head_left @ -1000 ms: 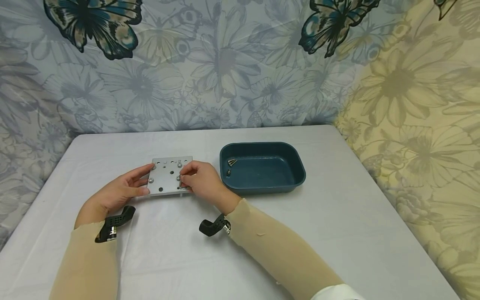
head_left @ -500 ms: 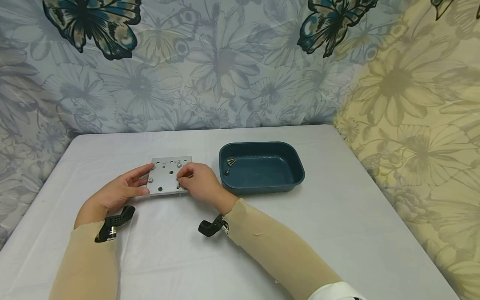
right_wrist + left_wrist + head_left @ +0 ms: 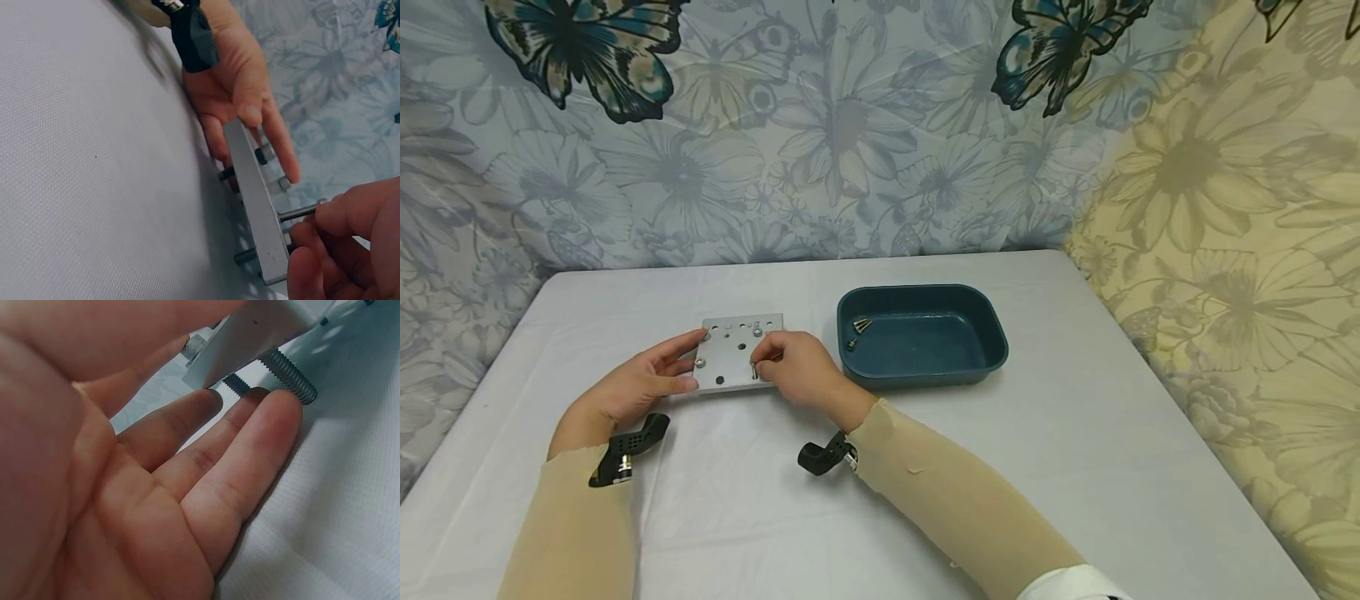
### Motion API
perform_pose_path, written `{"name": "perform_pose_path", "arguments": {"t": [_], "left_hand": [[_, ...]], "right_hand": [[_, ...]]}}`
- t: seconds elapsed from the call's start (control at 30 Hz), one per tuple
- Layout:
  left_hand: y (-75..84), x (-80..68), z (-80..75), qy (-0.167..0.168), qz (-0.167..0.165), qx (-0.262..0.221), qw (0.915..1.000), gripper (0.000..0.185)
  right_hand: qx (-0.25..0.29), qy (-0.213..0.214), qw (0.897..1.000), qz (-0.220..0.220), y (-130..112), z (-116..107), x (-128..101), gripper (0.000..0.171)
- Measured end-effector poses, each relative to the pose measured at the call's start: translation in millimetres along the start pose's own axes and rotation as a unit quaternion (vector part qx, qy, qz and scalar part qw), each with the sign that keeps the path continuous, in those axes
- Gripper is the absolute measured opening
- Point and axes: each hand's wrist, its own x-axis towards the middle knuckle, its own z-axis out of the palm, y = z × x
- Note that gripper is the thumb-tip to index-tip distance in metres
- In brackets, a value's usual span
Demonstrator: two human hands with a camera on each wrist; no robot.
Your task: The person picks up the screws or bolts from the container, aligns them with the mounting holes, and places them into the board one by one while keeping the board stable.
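A silver metal plate [image 3: 727, 360] with several holes and socket-head bolts stands raised off the table on the left. Threaded bolt ends [image 3: 290, 378] stick out of its underside in the left wrist view. My left hand [image 3: 628, 385] holds the plate by its left side, thumb at the near corner, other fingers at the far corner and beneath. My right hand [image 3: 805, 371] pinches a thin metal screw [image 3: 300, 212] by its head end. The screw's lower end meets the plate's upper face close to the near edge. My right fingers hide the plate's right part in the head view.
A dark teal tray [image 3: 925, 379] stands right of the plate, behind my right wrist. Several small screws [image 3: 861, 326] lie at its left end. White cloth covers the table [image 3: 1060, 467], and a patterned fabric [image 3: 850, 167] hangs behind it.
My right hand has shifted slightly left and nearer with the screw, along the plate's near edge. My left hand and the plate have stayed in place.
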Motion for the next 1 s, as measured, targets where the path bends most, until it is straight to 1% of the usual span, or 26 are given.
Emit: {"name": "perform_pose_path", "arguments": {"t": [0.17, 0.43, 0.5, 0.53, 0.6, 0.63, 0.67, 0.7, 0.77, 0.83, 0.87, 0.9, 0.93, 0.97, 1.0], "left_hand": [[-0.1, -0.2, 0.0, 0.001, -0.001, 0.005, 1.0000, 0.088], [-1.7, 2.0, -1.1, -0.001, 0.005, 0.004, 1.0000, 0.087], [-1.9, 2.0, -1.1, -0.001, 0.005, 0.004, 1.0000, 0.087], [-2.0, 1.9, -1.1, 0.000, 0.005, 0.004, 1.0000, 0.087], [-2.1, 1.5, -0.8, 0.001, 0.003, 0.005, 1.0000, 0.087], [-2.1, 1.3, -0.6, 0.000, 0.003, 0.005, 1.0000, 0.087], [-2.2, 1.2, -0.4, 0.000, 0.003, 0.006, 1.0000, 0.087], [-2.2, 1.1, -0.2, 0.000, 0.003, 0.006, 1.0000, 0.088], [-2.3, 1.4, 0.0, 0.000, 0.003, 0.008, 1.0000, 0.088], [-2.0, 1.4, -0.1, 0.000, 0.004, 0.008, 1.0000, 0.087], [-1.6, 1.3, -0.1, 0.000, 0.003, 0.008, 1.0000, 0.088], [-1.3, 1.1, -0.3, 0.001, 0.002, 0.009, 1.0000, 0.088], [-0.9, 0.7, -0.5, 0.001, 0.001, 0.009, 1.0000, 0.088], [-0.7, 0.3, -0.9, 0.002, 0.000, 0.008, 1.0000, 0.088], [-0.5, -0.1, -1.4, 0.001, 0.001, 0.007, 1.0000, 0.088]], "right_hand": [[-0.005, -0.006, 1.000, -0.008, 1, 0, 0, 0.009], [-0.006, -0.014, 1.000, -0.004, 0, -1, -2, 0.009], [0.014, -0.012, 1.000, -0.001, -1, -3, -3, 0.009], [0.034, -0.010, 0.999, 0.001, -1, -5, -3, 0.010], [0.102, 0.004, 0.995, 0.003, 1, -11, -4, 0.012], [0.150, 0.015, 0.989, 0.006, 1, -16, -5, 0.015], [0.201, 0.027, 0.979, 0.008, 2, -21, -6, 0.017], [0.254, 0.039, 0.966, 0.009, 3, -28, -7, 0.021], [0.353, 0.064, 0.933, 0.011, 5, -45, -10, 0.028], [0.423, 0.084, 0.902, 0.014, 8, -65, -14, 0.036], [0.443, 0.088, 0.892, 0.013, 12, -75, -16, 0.039], [0.454, 0.094, 0.886, 0.013, 15, -85, -18, 0.042], [0.454, 0.099, 0.885, 0.013, 19, -94, -19, 0.044], [0.446, 0.104, 0.889, 0.016, 24, -102, -20, 0.045], [0.428, 0.110, 0.897, 0.022, 29, -108, -20, 0.046]]}}
